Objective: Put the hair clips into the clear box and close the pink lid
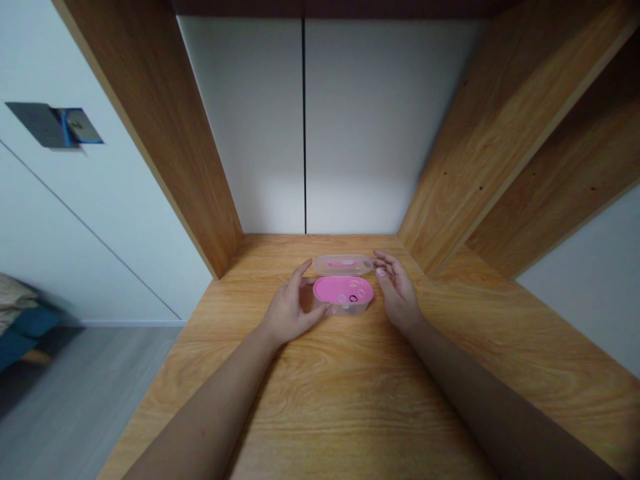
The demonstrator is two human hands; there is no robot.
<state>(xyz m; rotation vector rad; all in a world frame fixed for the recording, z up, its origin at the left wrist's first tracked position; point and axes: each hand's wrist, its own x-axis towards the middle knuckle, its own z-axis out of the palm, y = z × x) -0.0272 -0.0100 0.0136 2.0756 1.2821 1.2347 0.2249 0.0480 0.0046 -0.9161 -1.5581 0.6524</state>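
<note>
A small oval storage box [357, 309] of clear plastic stands on the wooden desk, its lid [343, 266] folded open towards the back. Inside sits a pink tray [330, 291] with several small rings, perhaps hair ties, on its right half; one is dark and the others pale. My left hand [293, 308] is curved around the box's left end, thumb at the front wall and fingers at the far left side. Close to the right end of the lid is my right hand [397, 288], thumb and fingers apart. Whether its fingertips touch the lid, I cannot tell.
Wooden side panels rise left [200, 173] and right [450, 173] of the desk [340, 400], with a white back panel [360, 133] behind. A wall socket plate [37, 125] hangs on the left. Past the desk's left edge lies a grey floor [110, 380].
</note>
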